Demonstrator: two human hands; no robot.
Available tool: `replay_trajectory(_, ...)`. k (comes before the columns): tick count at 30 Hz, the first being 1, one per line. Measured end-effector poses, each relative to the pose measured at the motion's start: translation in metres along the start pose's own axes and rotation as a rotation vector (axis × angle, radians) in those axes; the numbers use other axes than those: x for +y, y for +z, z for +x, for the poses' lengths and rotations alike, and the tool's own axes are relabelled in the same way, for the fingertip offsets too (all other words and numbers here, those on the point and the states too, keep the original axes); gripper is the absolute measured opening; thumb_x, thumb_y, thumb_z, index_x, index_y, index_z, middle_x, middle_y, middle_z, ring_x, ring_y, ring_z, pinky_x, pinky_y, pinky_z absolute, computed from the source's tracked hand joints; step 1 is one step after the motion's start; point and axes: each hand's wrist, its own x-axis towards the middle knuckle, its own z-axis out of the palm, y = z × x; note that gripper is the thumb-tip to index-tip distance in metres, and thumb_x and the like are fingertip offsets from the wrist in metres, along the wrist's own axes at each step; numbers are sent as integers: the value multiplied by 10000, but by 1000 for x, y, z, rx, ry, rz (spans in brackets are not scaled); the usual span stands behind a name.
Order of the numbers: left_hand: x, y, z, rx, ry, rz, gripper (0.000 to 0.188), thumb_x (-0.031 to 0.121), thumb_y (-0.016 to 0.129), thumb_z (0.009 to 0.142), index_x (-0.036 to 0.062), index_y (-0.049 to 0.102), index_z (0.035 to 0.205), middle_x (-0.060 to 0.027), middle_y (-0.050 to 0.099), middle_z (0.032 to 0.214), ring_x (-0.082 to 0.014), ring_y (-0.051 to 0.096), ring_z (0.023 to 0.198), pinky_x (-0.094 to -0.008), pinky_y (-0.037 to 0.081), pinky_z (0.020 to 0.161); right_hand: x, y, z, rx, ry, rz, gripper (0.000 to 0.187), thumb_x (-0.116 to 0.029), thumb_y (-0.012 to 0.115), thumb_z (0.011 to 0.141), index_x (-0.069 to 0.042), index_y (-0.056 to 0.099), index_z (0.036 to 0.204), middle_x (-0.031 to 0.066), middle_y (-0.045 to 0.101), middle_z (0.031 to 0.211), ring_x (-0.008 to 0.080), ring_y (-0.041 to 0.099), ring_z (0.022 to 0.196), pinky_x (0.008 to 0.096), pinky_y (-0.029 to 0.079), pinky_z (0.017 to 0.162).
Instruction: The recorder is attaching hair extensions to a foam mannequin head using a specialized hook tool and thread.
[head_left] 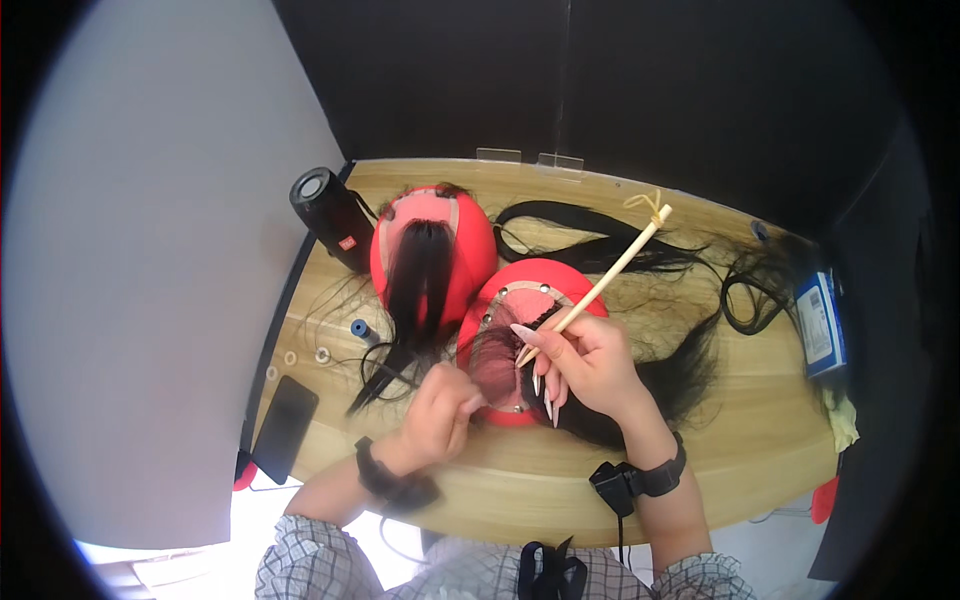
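Hairpiece netting [497, 362] lay over the front of the nearer red head form [560, 277], set on the bench [500, 485], and from my remote view both hands partly blocked it. The right hand [590, 365] had its fingers closed around a pale wooden stick [622, 263], whose lower end pointed down into the netting; I could not make out whether its tip touched the mesh or a hair. A yellowish loop hung at the upper end. The left hand [437, 412] was curled with its fingers bent inward, just beside the form's left edge. It was blurred, so I could not tell if a strand sat between its fingertips. Long black hair [683, 378] spread rightward onto the bench, its middle covered by the right hand and wrist.

Behind and to the left, a second red form [481, 240] carried a dark hank [420, 270], its lower part hard to separate from the loose strands. A black cylindrical speaker [333, 220] stood beside it, its base partly hidden from me by that form.
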Motion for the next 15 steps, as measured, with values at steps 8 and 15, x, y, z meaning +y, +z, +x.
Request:
replay_trajectory(8,-11,-1,1,-100,292,112,284,30,709,680,0,581,932,-97,520,826,-243,493,642,-351,400,560,4,-1,1,-10,-75,-10,158,-99,569,958,35,644,920,50,598,634,75,565,442,196,440,372)
replay_trajectory(15,-15,-4,0,-198,334,247,313,93,742,658,15,606,929,-66,513,772,-215,487,630,-332,377,546,0,-2,2,-19,-20,21,115,-91,612,932,4,677,937,38,603,629,63,568,459,206,434,401)
